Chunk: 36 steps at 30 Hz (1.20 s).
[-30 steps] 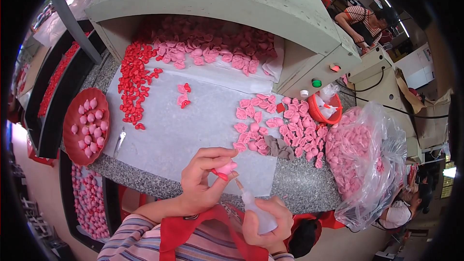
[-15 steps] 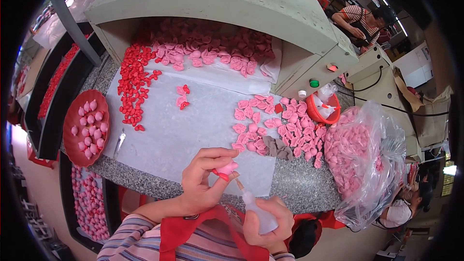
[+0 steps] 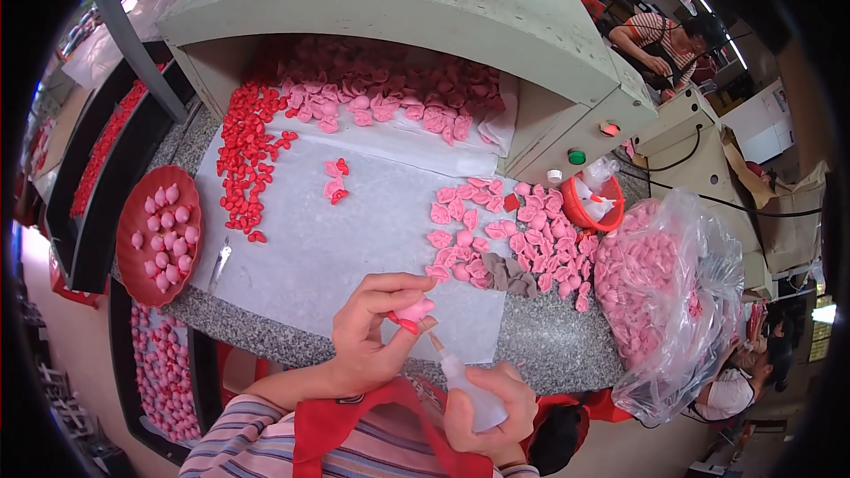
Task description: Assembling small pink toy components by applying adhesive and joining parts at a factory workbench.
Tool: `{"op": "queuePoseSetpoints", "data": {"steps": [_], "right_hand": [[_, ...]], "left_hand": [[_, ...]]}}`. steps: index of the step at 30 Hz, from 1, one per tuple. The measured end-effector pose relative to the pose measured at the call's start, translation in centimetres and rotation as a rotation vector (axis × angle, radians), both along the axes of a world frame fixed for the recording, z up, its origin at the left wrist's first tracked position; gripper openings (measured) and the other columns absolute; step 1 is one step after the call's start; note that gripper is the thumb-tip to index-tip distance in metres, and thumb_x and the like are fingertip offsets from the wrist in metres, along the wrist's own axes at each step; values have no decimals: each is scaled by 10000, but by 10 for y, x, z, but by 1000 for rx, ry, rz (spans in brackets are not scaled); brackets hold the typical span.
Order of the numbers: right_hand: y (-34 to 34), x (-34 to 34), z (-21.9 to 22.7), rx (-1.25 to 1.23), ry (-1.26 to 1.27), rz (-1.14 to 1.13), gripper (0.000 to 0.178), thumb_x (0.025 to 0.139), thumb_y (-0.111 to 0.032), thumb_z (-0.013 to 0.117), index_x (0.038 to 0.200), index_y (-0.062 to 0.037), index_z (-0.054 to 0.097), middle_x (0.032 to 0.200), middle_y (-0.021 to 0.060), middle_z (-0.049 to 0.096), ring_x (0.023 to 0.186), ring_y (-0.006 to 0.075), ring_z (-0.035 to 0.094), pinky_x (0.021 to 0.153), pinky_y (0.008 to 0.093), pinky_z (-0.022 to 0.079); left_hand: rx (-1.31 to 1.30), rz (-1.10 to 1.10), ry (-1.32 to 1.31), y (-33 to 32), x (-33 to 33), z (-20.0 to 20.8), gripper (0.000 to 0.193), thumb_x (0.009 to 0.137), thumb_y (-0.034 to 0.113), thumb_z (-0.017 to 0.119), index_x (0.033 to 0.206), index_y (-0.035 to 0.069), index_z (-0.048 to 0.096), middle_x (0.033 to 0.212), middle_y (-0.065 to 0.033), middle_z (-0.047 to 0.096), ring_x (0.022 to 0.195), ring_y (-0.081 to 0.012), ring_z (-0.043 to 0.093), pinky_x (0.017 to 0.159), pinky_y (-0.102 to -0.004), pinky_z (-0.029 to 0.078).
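Between the thumb and fingers of my left hand (image 3: 372, 335), a small pink rounded piece (image 3: 413, 310) is pinched, with a red bow-shaped part (image 3: 404, 324) at its lower side. My right hand (image 3: 498, 407) wraps round a translucent white squeeze bottle (image 3: 478, 400). Its thin brownish nozzle points up and left, close under the pink piece; whether it touches cannot be made out. Beyond my hands, a white sheet (image 3: 292, 257) carries a pile of red bow pieces (image 3: 243, 159), one pink piece with red parts (image 3: 334, 182), and many pink pieces (image 3: 544, 239) at right.
Tweezers (image 3: 220, 264) lie near a red dish (image 3: 133, 267) of pink balls. A grey-green open-fronted cabinet (image 3: 381, 4) shelters more pink pieces. At right stand a small red basket (image 3: 580, 211) and a clear plastic bag (image 3: 708, 283) of pink pieces. A grey cloth (image 3: 509, 273) lies nearby.
The bottle's nozzle has shifted very slightly leftward under the pink piece. Both hands keep the same hold.
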State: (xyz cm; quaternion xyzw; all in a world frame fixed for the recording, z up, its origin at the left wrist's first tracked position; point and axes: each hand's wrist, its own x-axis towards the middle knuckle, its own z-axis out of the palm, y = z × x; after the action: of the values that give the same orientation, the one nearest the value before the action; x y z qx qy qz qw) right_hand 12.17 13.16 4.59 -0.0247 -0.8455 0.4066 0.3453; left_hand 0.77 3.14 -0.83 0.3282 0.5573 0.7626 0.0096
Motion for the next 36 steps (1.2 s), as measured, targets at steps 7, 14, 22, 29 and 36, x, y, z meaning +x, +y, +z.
{"op": "queuePoseSetpoints", "data": {"steps": [7,14,22,29,36], "right_hand": [[5,8,-5,-593,-101,-418,382,736,-130,563,1049,87,534,773,134,585,562,128,527,514,253,430],[131,52,-114,-674,-19,-706,303,746,-23,645,1027,58,566,841,81,597,744,126,550,699,248,446],[168,75,-152,-436,-180,-988,270,749,-70,672,987,19,581,848,52,605,672,100,513,652,237,430],[98,44,-98,-162,-167,-970,227,749,-59,647,957,-2,576,909,86,554,768,188,525,658,276,423],[94,-35,-130,399,-246,-563,190,742,-101,647,914,-34,600,818,110,575,760,283,566,632,363,451]], "left_hand": [[-1,-47,-133,-1,0,-2,410,710,-150,601,1069,12,486,1075,-174,512,1037,-291,546,843,-339,475],[23,-304,-495,1,-8,6,408,722,-138,593,1100,-29,484,1100,-165,518,1033,-292,554,870,-348,464],[21,-722,-884,0,-15,-2,406,813,29,585,1198,-2,462,1154,-179,523,953,-261,601,792,-302,509],[266,-943,-1126,5,-15,-10,518,840,166,594,1274,-24,385,1122,-163,532,887,-223,593,730,-226,495],[324,-1090,-1175,-1,-9,-11,488,823,193,617,1213,-37,437,1090,-158,546,880,-212,571,731,-251,481]]}}
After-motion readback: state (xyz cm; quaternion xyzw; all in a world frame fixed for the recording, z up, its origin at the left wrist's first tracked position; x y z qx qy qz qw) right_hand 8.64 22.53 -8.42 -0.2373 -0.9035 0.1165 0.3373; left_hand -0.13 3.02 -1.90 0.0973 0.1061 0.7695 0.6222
